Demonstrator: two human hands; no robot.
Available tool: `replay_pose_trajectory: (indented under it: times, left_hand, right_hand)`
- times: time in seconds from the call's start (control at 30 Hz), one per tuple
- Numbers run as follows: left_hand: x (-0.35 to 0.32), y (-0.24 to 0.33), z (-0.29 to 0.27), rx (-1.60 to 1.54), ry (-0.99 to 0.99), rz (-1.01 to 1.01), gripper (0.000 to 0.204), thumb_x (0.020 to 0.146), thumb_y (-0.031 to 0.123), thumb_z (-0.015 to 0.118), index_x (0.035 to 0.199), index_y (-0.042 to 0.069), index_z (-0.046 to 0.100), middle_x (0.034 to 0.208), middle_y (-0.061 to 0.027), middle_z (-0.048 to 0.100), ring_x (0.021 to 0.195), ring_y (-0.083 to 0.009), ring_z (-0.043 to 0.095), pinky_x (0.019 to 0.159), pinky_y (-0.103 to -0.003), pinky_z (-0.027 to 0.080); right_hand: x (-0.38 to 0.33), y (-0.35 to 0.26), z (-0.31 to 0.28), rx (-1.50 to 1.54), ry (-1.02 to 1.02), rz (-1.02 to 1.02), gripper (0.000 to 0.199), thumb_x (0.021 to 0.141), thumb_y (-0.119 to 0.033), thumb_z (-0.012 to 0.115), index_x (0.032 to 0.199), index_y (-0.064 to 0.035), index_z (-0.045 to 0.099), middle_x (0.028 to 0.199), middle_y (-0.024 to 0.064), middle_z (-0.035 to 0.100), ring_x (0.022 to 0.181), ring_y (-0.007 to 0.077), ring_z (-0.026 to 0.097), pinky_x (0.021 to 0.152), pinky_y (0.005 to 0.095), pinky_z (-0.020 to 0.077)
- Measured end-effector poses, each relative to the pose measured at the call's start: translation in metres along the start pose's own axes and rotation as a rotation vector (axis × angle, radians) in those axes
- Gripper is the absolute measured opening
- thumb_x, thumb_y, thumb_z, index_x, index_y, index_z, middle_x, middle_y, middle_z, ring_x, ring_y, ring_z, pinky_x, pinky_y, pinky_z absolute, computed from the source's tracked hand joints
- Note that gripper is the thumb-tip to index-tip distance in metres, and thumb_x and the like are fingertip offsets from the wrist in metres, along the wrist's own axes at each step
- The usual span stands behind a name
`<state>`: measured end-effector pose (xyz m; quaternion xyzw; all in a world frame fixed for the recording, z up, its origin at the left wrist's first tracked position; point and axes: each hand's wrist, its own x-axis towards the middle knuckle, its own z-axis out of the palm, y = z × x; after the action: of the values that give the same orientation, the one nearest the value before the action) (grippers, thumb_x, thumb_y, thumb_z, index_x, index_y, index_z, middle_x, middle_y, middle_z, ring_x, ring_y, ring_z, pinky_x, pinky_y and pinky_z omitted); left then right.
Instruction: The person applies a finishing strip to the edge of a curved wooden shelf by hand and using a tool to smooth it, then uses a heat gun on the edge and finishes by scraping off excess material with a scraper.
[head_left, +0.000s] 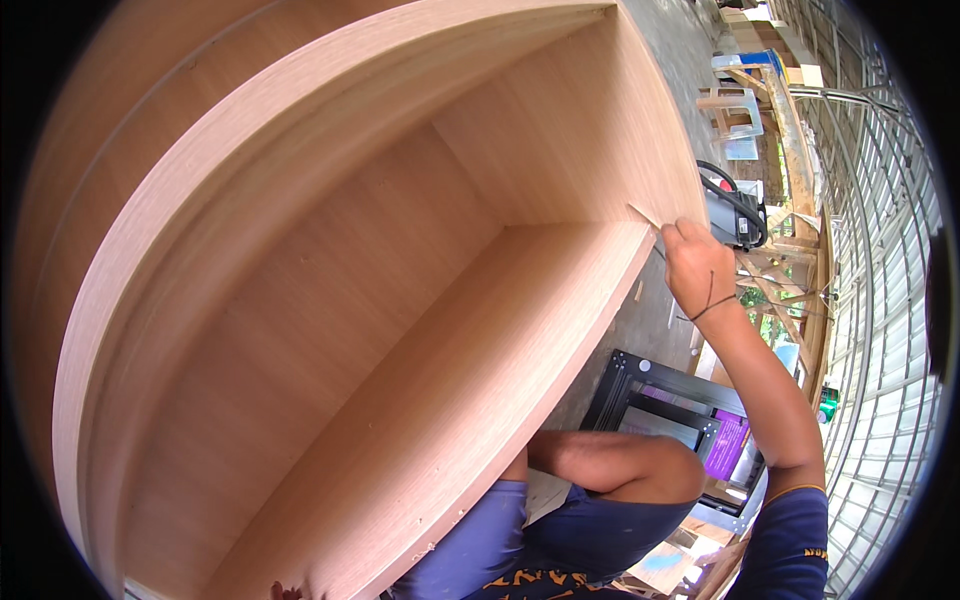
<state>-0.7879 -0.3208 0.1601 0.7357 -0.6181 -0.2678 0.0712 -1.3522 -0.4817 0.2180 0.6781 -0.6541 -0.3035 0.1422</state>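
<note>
A large open cabinet (330, 330) of pale wood-grain board lies in front of me, its inside facing me. My right hand (696, 264) is closed at the cabinet's far right corner, where two panels meet. Pinched in its fingers is a thin light-coloured stick (643, 214), its tip against the side panel's front edge. Of my left hand (286, 592) only some dark fingertips show at the lower edge, by the near panel edge (450, 515); the rest of it is out of view. Small wood crumbs cling to that panel edge.
Right of the cabinet stand black rectangular frames (625, 385) on the grey floor, close to my bent knee (670, 468). Farther off are a grey machine with a black hose (738, 215), plastic stools (738, 112) and timber framing (795, 160). A barred sheet-metal wall (890, 300) runs along the right.
</note>
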Motion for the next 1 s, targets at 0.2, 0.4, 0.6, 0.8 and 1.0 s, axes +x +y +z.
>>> replay_pose_trajectory:
  times: [0.2,0.4,0.6,0.8,1.0]
  left_hand:
    - [-0.001,0.001,0.001,0.002,0.018,-0.005,0.042,0.094,0.035,0.054,0.106,-0.004,0.066,0.077,-0.0127,0.067,0.066,-0.0252,0.065,0.061,-0.033,0.053]
    - [0.001,0.005,-0.004,-0.007,0.033,-0.003,0.041,0.094,0.033,0.054,0.107,-0.004,0.066,0.082,-0.016,0.067,0.068,-0.0257,0.066,0.061,-0.034,0.053]
    - [0.001,-0.001,-0.004,0.03,0.035,0.031,0.04,0.094,0.032,0.054,0.107,-0.003,0.066,0.083,-0.0173,0.068,0.071,-0.0269,0.068,0.062,-0.034,0.054]
    - [0.002,0.002,-0.003,0.006,0.035,-0.002,0.04,0.093,0.033,0.056,0.109,-0.002,0.066,0.083,-0.0166,0.069,0.071,-0.0265,0.069,0.063,-0.034,0.055]
    - [0.001,0.004,-0.002,-0.018,0.023,-0.04,0.041,0.093,0.034,0.057,0.109,-0.002,0.066,0.085,-0.0181,0.069,0.073,-0.0275,0.069,0.064,-0.035,0.055]
  right_hand:
    - [0.01,0.005,-0.014,0.273,-0.072,-0.039,0.008,0.075,-0.001,0.057,0.082,-0.0048,0.061,0.082,0.0115,0.058,0.083,0.0338,0.061,0.068,0.043,0.0509]
    - [0.035,0.007,-0.047,0.136,-0.073,-0.296,0.007,0.076,-0.008,0.058,0.077,-0.0076,0.065,0.08,0.0081,0.059,0.081,0.027,0.06,0.079,0.0383,0.044]
    - [0.051,0.007,-0.012,-0.332,-0.114,-0.573,0.014,0.077,-0.013,0.055,0.071,-0.013,0.068,0.074,0.0013,0.06,0.082,0.0168,0.059,0.087,0.0351,0.0374]
    - [0.059,0.002,-0.019,-0.138,-0.269,-0.44,0.012,0.075,-0.01,0.057,0.073,-0.0129,0.068,0.074,0.004,0.062,0.078,0.0197,0.061,0.087,0.0368,0.0369]
    - [0.059,0.007,-0.05,0.284,-0.302,-0.209,0.01,0.072,-0.003,0.059,0.075,-0.0092,0.066,0.078,0.006,0.059,0.085,0.0238,0.058,0.083,0.0372,0.0359]
